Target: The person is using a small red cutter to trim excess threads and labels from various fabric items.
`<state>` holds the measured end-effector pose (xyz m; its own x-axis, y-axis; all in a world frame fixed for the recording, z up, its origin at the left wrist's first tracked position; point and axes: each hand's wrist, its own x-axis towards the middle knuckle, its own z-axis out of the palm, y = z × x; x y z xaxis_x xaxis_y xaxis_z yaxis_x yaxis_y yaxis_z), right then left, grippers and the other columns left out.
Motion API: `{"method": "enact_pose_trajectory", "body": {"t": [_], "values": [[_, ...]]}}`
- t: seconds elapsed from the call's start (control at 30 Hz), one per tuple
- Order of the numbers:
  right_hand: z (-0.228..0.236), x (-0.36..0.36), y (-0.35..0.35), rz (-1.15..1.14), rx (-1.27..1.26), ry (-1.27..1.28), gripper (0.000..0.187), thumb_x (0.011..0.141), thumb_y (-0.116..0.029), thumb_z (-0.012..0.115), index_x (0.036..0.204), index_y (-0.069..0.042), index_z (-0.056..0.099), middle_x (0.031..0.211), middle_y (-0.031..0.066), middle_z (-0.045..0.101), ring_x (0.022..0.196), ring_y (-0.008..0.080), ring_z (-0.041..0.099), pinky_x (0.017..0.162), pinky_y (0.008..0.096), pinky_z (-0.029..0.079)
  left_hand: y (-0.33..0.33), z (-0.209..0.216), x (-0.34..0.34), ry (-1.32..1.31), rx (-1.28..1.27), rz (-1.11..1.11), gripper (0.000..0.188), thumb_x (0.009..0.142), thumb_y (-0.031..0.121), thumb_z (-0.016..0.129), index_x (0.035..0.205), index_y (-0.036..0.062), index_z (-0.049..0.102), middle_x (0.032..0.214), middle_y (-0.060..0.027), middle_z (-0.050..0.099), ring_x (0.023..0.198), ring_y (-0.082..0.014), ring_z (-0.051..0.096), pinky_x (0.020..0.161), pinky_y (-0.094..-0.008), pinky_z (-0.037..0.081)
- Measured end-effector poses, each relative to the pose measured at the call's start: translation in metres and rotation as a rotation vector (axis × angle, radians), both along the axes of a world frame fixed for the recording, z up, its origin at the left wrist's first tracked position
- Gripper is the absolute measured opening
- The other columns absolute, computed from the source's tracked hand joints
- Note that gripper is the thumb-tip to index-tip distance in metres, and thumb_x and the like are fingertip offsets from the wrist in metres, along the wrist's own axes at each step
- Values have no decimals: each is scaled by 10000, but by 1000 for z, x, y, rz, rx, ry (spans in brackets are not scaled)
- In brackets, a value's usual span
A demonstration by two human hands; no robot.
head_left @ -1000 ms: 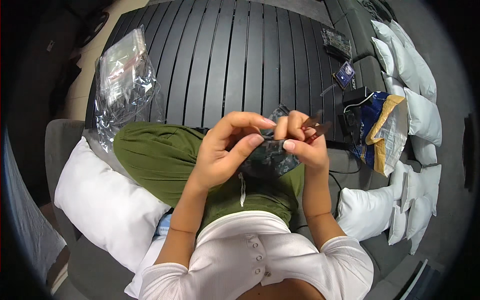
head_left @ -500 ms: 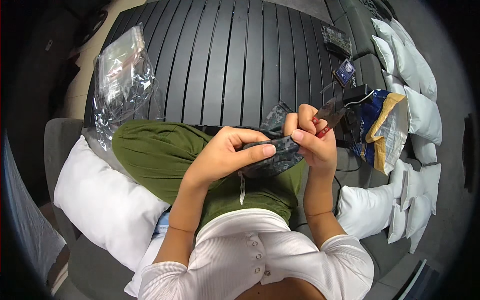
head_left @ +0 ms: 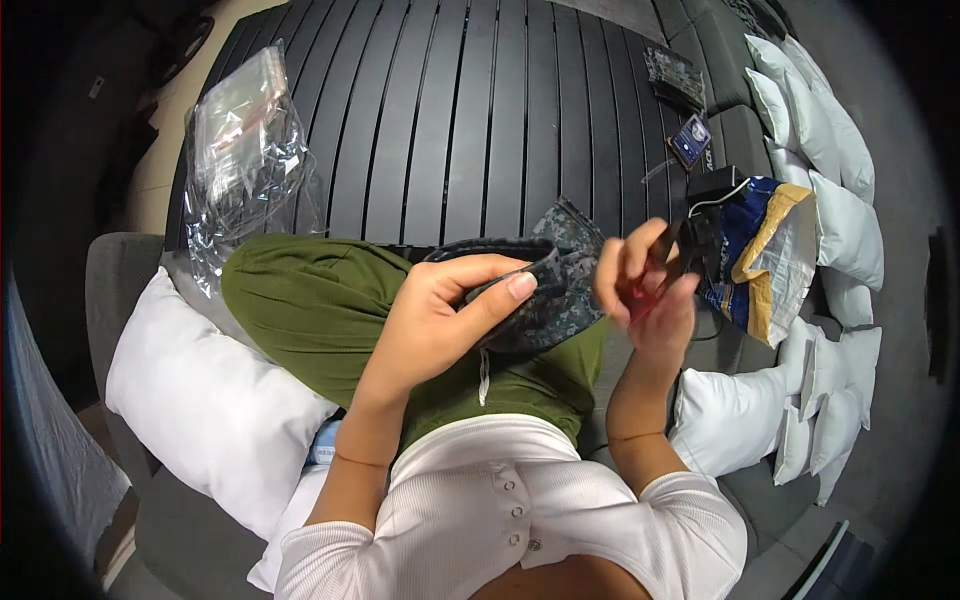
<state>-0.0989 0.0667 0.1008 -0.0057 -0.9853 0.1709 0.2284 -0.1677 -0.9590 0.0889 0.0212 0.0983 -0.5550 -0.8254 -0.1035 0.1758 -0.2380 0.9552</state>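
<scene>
My left hand [head_left: 440, 310] pinches the edge of a dark, digital-camouflage fabric piece [head_left: 555, 310] between thumb and fingers. This piece curves round like a cap, with a flat flap rising toward the table; I cannot tell exactly what it is. Off to its right, apart from the fabric, my right hand [head_left: 650, 295] is smeared by motion. Its fingers are closed round small red-handled snips [head_left: 643, 303], whose dark blades point up and away. Both hands are above my lap, over green trousers [head_left: 310, 300].
A black slatted table [head_left: 430, 130] lies ahead. Clear plastic bags [head_left: 245, 140] sit at its left, folded camouflage pieces [head_left: 675, 80] and a small dark-blue card-like item [head_left: 690, 140] at its right. A blue-and-gold sack [head_left: 760, 260] and white pillows [head_left: 730, 420] are on the right.
My right hand has let go of the fabric and moved right with the snips. The left keeps its pinch, and the fabric's right side has opened out.
</scene>
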Motion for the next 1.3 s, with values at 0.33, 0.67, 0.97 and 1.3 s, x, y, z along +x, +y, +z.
{"method": "enact_pose_trajectory", "body": {"t": [0.33,0.67,0.97,1.3], "values": [[14,13,22,42,131,634,406,646,-340,712,728,-26,467,554,-20,429,455,45,347,425,186,242,8,-3,0,-47,-178,137,209,820,136,582,879,-62,606,640,-20,561,577,-43,465,510,-191,376],[11,11,20,31,33,738,293,695,-206,704,784,-5,510,494,25,443,407,77,390,400,205,299,10,2,1,-99,-208,135,192,806,125,590,878,-51,614,718,-89,624,629,-93,552,580,-213,431],[14,13,20,33,163,711,326,661,-238,710,763,-20,490,549,-3,414,459,68,356,437,200,272,10,6,-1,-177,-416,152,165,776,95,611,867,-43,619,748,-128,634,639,-155,593,598,-238,454],[1,7,26,25,41,553,424,651,-325,721,708,-10,443,542,9,396,466,71,361,427,197,247,9,4,-1,-162,-305,64,185,785,118,606,855,-52,615,753,-131,637,662,-139,598,608,-236,454]]}}
